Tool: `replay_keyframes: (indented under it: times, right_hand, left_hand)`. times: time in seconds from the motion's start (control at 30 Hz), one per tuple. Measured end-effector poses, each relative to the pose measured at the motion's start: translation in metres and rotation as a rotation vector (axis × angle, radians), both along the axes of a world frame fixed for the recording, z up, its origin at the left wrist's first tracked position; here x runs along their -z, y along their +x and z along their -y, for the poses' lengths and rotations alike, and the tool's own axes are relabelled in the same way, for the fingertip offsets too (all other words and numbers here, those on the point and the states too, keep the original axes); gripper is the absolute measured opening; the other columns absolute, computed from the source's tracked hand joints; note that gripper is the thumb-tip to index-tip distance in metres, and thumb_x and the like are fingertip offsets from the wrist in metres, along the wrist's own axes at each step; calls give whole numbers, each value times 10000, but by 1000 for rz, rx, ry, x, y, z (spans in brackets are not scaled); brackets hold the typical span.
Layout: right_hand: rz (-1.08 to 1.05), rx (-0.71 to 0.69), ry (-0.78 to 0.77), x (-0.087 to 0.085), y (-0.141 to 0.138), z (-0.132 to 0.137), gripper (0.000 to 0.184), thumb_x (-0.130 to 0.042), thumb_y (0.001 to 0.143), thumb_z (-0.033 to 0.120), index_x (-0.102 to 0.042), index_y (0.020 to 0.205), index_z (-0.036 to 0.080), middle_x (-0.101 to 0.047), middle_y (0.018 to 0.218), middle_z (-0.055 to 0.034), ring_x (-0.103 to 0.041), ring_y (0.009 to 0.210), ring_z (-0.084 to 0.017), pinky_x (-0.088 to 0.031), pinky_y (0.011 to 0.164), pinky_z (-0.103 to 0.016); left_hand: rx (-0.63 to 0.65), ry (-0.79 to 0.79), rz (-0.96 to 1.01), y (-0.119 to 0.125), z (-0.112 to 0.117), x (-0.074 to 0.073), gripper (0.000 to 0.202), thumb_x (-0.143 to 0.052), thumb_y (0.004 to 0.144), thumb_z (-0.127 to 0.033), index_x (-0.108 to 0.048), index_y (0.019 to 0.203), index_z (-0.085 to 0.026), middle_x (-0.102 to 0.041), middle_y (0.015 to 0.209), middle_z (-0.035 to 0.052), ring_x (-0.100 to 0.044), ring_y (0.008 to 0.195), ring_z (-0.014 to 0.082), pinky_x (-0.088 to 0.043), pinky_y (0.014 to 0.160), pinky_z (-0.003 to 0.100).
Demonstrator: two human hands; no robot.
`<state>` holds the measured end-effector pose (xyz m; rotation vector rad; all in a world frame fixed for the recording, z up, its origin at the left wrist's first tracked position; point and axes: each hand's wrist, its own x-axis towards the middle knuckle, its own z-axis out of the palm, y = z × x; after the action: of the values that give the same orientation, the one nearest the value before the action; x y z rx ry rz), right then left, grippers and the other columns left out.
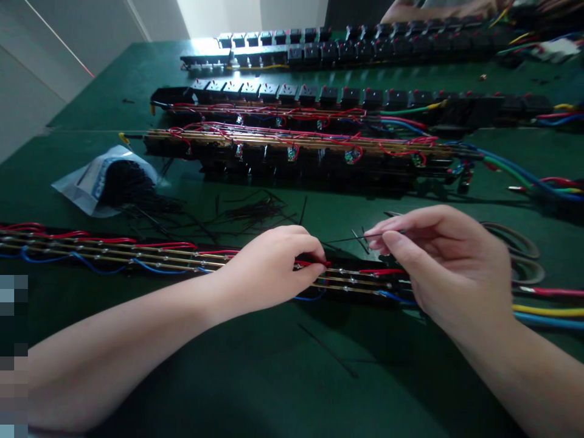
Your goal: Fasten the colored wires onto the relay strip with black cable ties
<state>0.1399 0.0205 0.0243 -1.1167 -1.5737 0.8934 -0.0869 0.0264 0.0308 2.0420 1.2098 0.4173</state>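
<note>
The thin black cable tie lies almost level, its long axis running left to right just above the near socket strip. You hold its right end in your right hand, thumb and first fingers pressed together on it. The free end reaches left toward your left hand and stops just short of its fingertips. The tie is slim, straight and dark, and hard to see against the mat.

Your left hand is the one on the strip. Its thumb and forefinger pinch a red wire where it crosses the brass bus bars, right under the tie's free end. A blue wire loops out just below that pinch. The strip runs across you from the left edge to under your right hand.

One stray tie lies on the green mat in front of you. More loose ties are scattered behind the strip, spilling from an open plastic bag. Further wired strips lie well beyond that. Another person's hand shows at the far edge.
</note>
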Motion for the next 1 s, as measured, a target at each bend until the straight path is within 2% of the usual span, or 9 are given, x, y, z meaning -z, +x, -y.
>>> replay_keyframes:
  times: [0.1, 0.33, 0.47, 0.63, 0.83, 1.0]
  right_hand:
    - [12, -10, 44, 0, -1, 1, 87, -716, 919, 209, -712, 931, 295, -755, 932, -1, -719, 784, -172, -648, 785, -368]
    - [-32, -77, 203, 2, 1, 3, 171, -626, 938, 119, -680, 947, 282, -728, 885, 0, -703, 780, -184, -601, 693, -360]
    - [-10, -196, 199, 1, 4, 2, 215, -609, 936, 91, -680, 957, 293, -717, 840, 7, -701, 754, -188, -576, 643, -365]
    - [85, -191, 239, 0, 6, 1, 229, -618, 916, 83, -682, 959, 299, -729, 856, -2, -701, 738, -192, -561, 595, -367]
    - [214, -247, 257, 0, 9, 0, 224, -624, 893, 102, -657, 978, 307, -730, 894, -6, -689, 721, -192, -562, 570, -356]
    - [212, -275, 266, -2, 7, 1, 263, -613, 874, 75, -644, 969, 319, -725, 886, -15, -687, 749, -207, -572, 586, -365]
  left_hand:
    - [9, 12, 7, 0, 0, 0, 125, -633, 911, -221, -755, 929, -200, -724, 956, 2, -660, 921, 157, -513, 837, 290]
    - [44, 35, 2, -1, 1, -2, 217, -559, 845, -121, -745, 945, -173, -723, 945, 11, -650, 880, 143, -499, 794, 266]
    - [49, 48, 2, -1, 1, -2, 225, -545, 842, -119, -744, 932, -171, -719, 920, 6, -641, 855, 138, -491, 772, 263]
    - [56, 50, 2, -1, 1, -2, 227, -546, 837, -113, -743, 939, -162, -723, 920, 5, -639, 863, 138, -490, 775, 262]
    - [55, 37, -5, -1, 0, -4, 224, -545, 835, -106, -735, 939, -162, -721, 928, 4, -635, 867, 137, -487, 771, 261]
    - [54, 27, -4, -1, 0, -3, 210, -536, 841, -113, -721, 915, -176, -707, 910, -4, -628, 855, 136, -482, 760, 265]
